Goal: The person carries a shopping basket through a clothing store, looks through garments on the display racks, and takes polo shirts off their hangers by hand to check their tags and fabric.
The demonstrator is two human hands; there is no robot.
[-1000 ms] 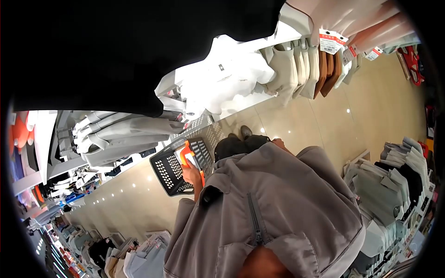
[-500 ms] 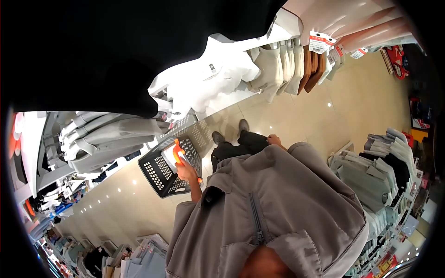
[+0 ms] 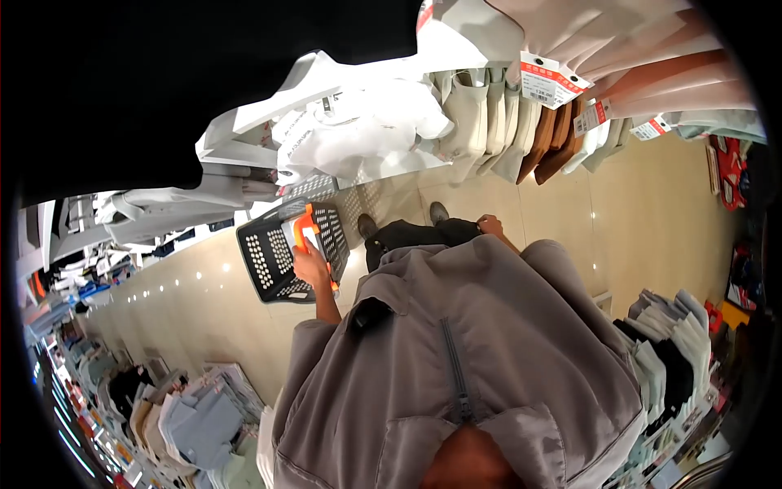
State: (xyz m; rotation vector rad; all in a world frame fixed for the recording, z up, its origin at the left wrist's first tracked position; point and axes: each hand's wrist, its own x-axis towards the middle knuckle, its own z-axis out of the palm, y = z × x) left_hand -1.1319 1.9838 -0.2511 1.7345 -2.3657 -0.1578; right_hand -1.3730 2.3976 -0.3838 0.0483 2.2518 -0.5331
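Note:
My left hand (image 3: 312, 266) is closed around the orange handle (image 3: 304, 230) of a dark grey shopping basket (image 3: 262, 259) with rows of holes in its sides. The basket hangs at my left side, beside my leg. A white patch shows by the handle; whether it is a label or something inside, I cannot tell. My right hand (image 3: 489, 225) hangs by my right thigh, its fingers curled in, and nothing shows in it.
Ahead is a rack of cream and brown garments (image 3: 466, 122), with white packaged clothes (image 3: 350, 134) to its left. Pink garments with price tags (image 3: 547, 81) hang at upper right. Folded clothes (image 3: 204, 428) lie behind left, more garments (image 3: 672, 350) at right. Pale tiles (image 3: 562, 220) form the floor.
The clothes rack and price tags ahead appear nearer and larger. My feet have shifted in their stance. The basket stays in my left hand, and my right hand still hangs by my thigh.

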